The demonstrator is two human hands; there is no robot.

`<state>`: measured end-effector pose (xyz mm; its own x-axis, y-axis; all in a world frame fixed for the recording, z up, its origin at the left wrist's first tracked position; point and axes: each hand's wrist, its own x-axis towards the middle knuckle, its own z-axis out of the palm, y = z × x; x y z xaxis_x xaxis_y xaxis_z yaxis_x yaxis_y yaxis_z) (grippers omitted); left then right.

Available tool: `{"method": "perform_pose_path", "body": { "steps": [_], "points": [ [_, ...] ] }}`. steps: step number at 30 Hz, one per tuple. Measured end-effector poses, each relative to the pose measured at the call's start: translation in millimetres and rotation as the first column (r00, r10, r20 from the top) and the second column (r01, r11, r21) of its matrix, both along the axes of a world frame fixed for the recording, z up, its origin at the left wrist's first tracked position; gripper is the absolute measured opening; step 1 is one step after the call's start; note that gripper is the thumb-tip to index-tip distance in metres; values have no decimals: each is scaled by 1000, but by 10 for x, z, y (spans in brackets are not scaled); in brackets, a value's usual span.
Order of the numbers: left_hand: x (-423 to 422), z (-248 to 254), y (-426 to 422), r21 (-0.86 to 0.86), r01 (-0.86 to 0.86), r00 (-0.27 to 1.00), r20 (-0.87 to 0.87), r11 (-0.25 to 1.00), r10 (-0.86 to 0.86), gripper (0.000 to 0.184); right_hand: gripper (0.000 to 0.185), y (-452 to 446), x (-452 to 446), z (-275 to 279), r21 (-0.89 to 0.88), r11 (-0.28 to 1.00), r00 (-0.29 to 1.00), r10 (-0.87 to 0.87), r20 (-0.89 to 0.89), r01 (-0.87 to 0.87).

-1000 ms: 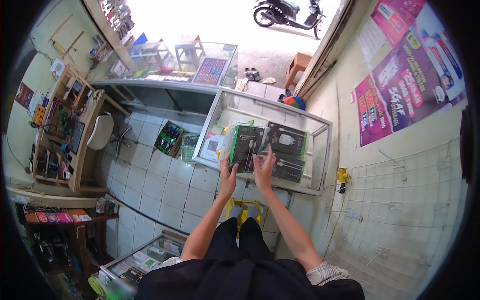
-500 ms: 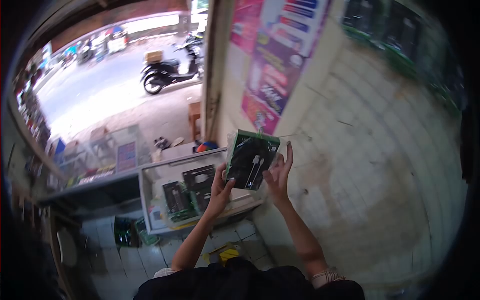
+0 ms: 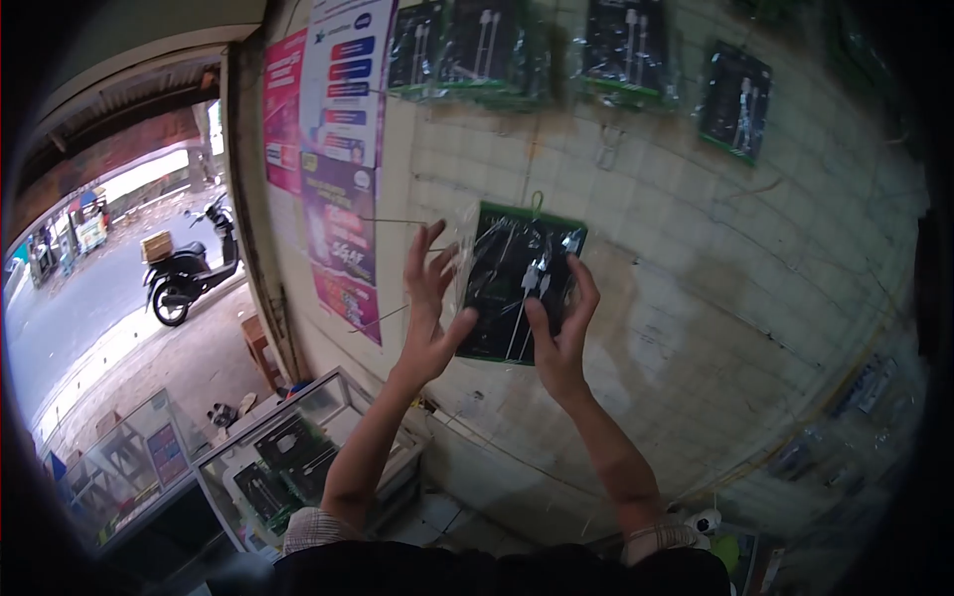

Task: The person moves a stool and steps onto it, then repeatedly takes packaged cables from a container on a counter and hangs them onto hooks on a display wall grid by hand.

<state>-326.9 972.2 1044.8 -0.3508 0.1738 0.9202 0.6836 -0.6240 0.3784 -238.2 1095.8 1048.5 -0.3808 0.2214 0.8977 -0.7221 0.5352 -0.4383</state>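
A flat black-and-green USB cable pack (image 3: 502, 288) in clear plastic is held up in front of the wall, its printed cable facing me. A small green loop stands at its top edge. My right hand (image 3: 564, 333) grips its right side, thumb across the front. At the left edge, my left hand (image 3: 429, 308) has its fingers spread and raised, with the thumb close to the pack's lower left. Whether that thumb touches the plastic I cannot tell. Thin metal hooks (image 3: 393, 221) stick out from the wall behind my left fingers.
Similar cable packs (image 3: 484, 45) hang in a row along the top of the wire-grid wall (image 3: 686, 328). Pink and purple posters (image 3: 338, 189) cover the wall's left part. Below left stands a glass display case (image 3: 343, 382) with more packs (image 3: 298, 452) inside. Outside, a motorbike (image 3: 189, 263) is parked.
My view has swung right and up to the wall. The cable pack is now in front of the wall, and my left fingers have come off its edge and spread.
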Motion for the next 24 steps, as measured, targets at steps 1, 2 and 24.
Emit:
{"method": "perform_pose_path", "body": {
  "steps": [1,2,24],
  "points": [
    [45,119,93,-5,71,997,-4,997,-71,87,50,-15,74,153,-29,999,998,26,-61,-27],
    [99,208,190,-11,142,990,-4,990,-142,83,50,41,129,270,-18,1000,998,8,-65,-9],
    [1129,2559,1325,168,138,915,-400,976,-61,51,44,689,1292,2684,220,572,579,-580,-573,790]
  ]
}}
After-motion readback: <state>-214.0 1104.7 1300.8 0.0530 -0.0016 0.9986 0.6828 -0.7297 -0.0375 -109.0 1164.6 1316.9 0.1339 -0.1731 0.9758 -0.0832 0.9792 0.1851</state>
